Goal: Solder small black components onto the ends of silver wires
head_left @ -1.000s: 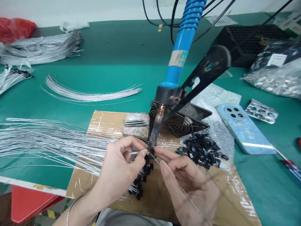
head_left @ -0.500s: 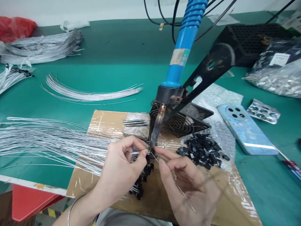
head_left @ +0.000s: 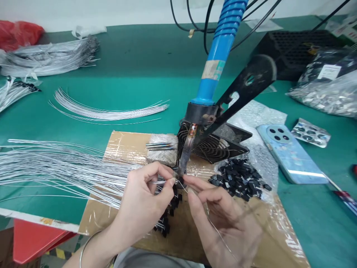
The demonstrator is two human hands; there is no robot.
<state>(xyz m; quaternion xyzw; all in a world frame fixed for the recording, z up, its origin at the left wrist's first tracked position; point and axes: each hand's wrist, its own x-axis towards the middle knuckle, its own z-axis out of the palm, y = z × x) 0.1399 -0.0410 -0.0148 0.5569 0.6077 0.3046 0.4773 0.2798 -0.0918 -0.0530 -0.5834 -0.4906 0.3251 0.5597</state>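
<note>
My left hand [head_left: 145,199] is pinched on a thin white wire [head_left: 159,182], whose end is hidden at the fingertips. Its fingers are right beside the dark tip of a blue-handled soldering iron [head_left: 209,82], clamped pointing down. From the other side, my right hand [head_left: 225,217] grips a strand of solder wire [head_left: 220,235] between thumb and fingers, its front end reaching the iron's tip. The joint itself is too small to make out. Below my hands lie several black parts with metal pins [head_left: 163,225], partly covered.
White wires [head_left: 69,165] fan out at left, partly over the cardboard [head_left: 122,143]. A small fan [head_left: 214,145] stands behind the iron. Loose black parts [head_left: 241,178] lie on bubble wrap at right, beside a blue phone [head_left: 292,154]. A black metal bracket [head_left: 245,89] holds the iron.
Both hands stay at the iron's tip, with the right hand shifted only very slightly. The view has moved a little; nothing has been let go.
</note>
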